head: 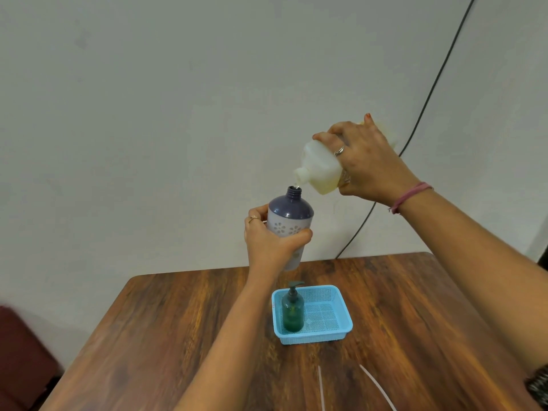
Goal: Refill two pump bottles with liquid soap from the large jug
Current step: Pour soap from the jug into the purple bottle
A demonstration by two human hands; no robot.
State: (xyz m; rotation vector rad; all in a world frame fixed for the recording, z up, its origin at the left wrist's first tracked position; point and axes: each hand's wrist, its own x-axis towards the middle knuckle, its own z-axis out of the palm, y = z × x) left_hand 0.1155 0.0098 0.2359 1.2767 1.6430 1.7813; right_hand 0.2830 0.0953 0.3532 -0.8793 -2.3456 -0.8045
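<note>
My left hand (268,243) grips a purple-and-white flowered bottle (290,213) with its neck uncapped, held upright in the air above the table. My right hand (369,164) holds the large translucent jug (321,167) tilted down to the left, yellowish soap inside. The jug's spout sits just above the bottle's mouth and a thin stream of liquid falls between them. A green pump bottle (293,311) with its pump on stands in the left part of a light blue basket (335,332).
The wooden table (178,336) runs from the wall toward me. Two thin white tubes (320,387) lie near its front edge. A black cable (430,93) hangs along the wall behind the jug. A dark red chair (20,357) sits at lower left.
</note>
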